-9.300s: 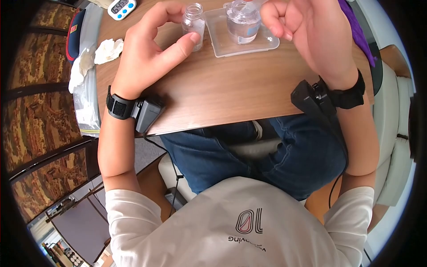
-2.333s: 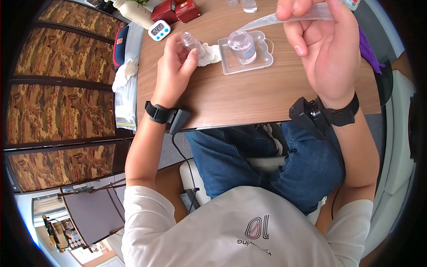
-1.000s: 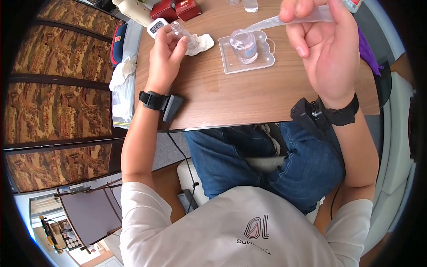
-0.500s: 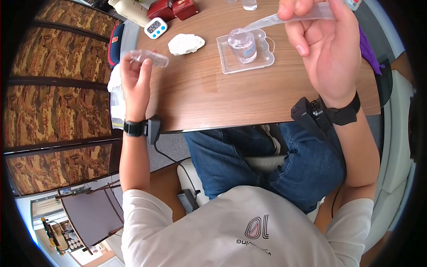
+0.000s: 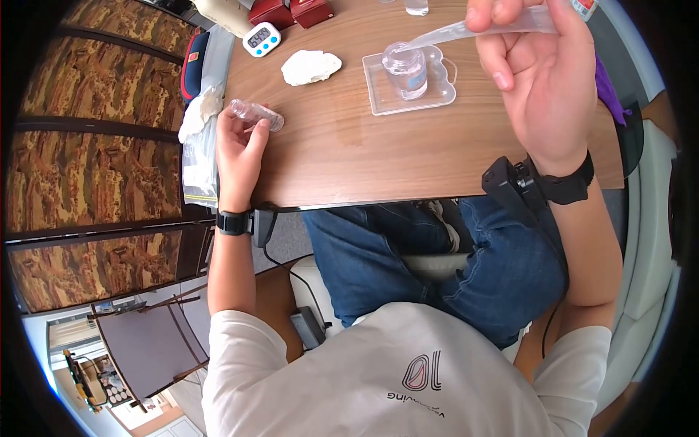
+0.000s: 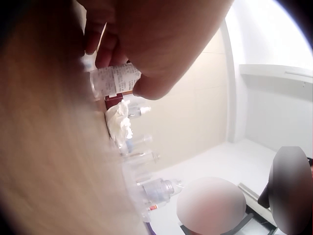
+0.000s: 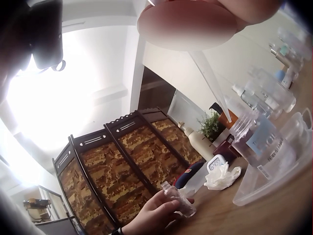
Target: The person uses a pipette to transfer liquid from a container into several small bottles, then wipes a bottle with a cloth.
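Low over the table's left side, my left hand (image 5: 239, 156) grips a small clear bottle (image 5: 256, 115), tilted with its open neck to the left. In the left wrist view a printed label shows on this bottle (image 6: 115, 81). My right hand (image 5: 542, 87) pinches a translucent dropper (image 5: 502, 25) between thumb and fingers. Its narrow tip is at the mouth of an open clear jar (image 5: 406, 71). The jar stands upright, holding clear liquid, on a clear plastic tray (image 5: 378, 95). In the right wrist view, the dropper (image 7: 210, 81) slants down to the jar (image 7: 261, 142).
A crumpled white tissue (image 5: 311, 67) lies left of the tray, with a white digital timer (image 5: 262, 39) behind it. Red boxes (image 5: 312, 10) stand at the back. A plastic bag (image 5: 200, 164) lines the left edge; a purple cloth (image 5: 610, 91) hangs at the right.
My left hand has moved left and nearer the body with the bottle, which has gone from upright to tilted, leaving the tissue uncovered. My right hand keeps the dropper at the jar.
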`<state>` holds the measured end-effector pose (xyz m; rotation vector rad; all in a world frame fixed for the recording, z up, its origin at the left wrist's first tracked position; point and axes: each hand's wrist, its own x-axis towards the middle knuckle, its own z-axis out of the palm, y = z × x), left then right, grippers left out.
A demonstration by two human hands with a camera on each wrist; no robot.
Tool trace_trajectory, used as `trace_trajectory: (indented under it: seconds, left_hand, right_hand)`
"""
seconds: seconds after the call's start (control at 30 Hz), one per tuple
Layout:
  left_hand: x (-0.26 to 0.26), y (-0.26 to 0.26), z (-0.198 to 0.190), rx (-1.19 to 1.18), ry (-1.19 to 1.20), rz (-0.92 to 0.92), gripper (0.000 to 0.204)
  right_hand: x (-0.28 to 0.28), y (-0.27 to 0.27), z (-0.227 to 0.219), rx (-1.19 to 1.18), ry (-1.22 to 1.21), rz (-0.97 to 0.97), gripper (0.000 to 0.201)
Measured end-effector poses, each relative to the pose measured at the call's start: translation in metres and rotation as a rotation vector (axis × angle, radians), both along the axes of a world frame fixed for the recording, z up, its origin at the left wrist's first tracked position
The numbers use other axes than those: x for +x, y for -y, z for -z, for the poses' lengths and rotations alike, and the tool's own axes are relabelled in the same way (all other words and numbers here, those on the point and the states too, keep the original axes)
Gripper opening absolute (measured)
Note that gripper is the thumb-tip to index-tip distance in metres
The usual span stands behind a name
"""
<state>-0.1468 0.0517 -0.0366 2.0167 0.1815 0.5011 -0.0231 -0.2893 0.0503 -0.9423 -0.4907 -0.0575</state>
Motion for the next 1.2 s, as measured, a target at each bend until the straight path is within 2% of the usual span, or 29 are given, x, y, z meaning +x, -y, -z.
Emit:
trace_trajectory:
  seconds: [0.1, 0.13, 0.2, 0.23, 0.27, 0.33, 0.4, 0.47, 0.53, 0.57, 0.63, 0.83, 1.2]
  left_hand:
    - [-0.014, 0.011, -0.006, 0.132, 0.099, -0.271, 0.042]
    - [-0.023, 0.016, -0.008, 0.136, 0.1, -0.26, 0.042]
    - [-0.044, 0.031, -0.01, 0.248, 0.234, -0.303, 0.029]
    - [-0.047, 0.045, -0.017, 0.301, 0.173, -0.197, 0.019]
    - [-0.044, 0.059, -0.027, 0.496, 0.082, -0.072, 0.02]
    - [-0.022, 0.093, -0.049, 0.799, -0.008, 0.055, 0.034]
    - [0.004, 0.103, -0.048, 0.863, 0.027, 0.08, 0.041]
    - [0.033, 0.094, -0.034, 0.947, 0.043, 0.038, 0.037]
    - [0.06, 0.084, -0.018, 1.099, 0.015, -0.107, 0.036]
    - [0.071, 0.081, -0.014, 1.098, 0.021, -0.105, 0.036]
    - [0.086, 0.077, -0.013, 0.929, -0.18, -0.066, 0.029]
    - [0.085, 0.087, -0.018, 0.922, -0.058, 0.003, 0.021]
    - [0.065, 0.093, -0.034, 0.819, -0.101, 0.225, 0.028]
  right_hand:
    - [0.0, 0.004, -0.001, 0.01, -0.029, 0.002, 0.051]
    - [0.0, 0.005, -0.001, 0.015, -0.036, 0.007, 0.051]
    - [0.0, 0.006, -0.003, 0.015, -0.038, 0.015, 0.051]
    - [0.0, 0.005, -0.004, 0.004, -0.043, 0.003, 0.051]
    - [0.001, 0.004, -0.002, -0.006, -0.045, -0.01, 0.051]
    - [0.004, 0.0, 0.002, 0.035, 0.014, -0.028, 0.051]
    - [0.002, -0.002, 0.0, 0.045, 0.009, -0.047, 0.051]
    - [0.0, -0.002, -0.001, 0.055, 0.008, -0.045, 0.05]
    - [-0.001, 0.0, -0.002, 0.042, -0.007, -0.023, 0.051]
    - [-0.001, 0.001, 0.001, 0.041, -0.003, -0.019, 0.051]
    - [0.003, 0.004, 0.006, 0.023, -0.038, 0.002, 0.051]
    - [0.001, 0.004, 0.004, 0.046, -0.035, -0.032, 0.051]
    - [0.005, 0.008, 0.003, 0.052, -0.006, -0.051, 0.053]
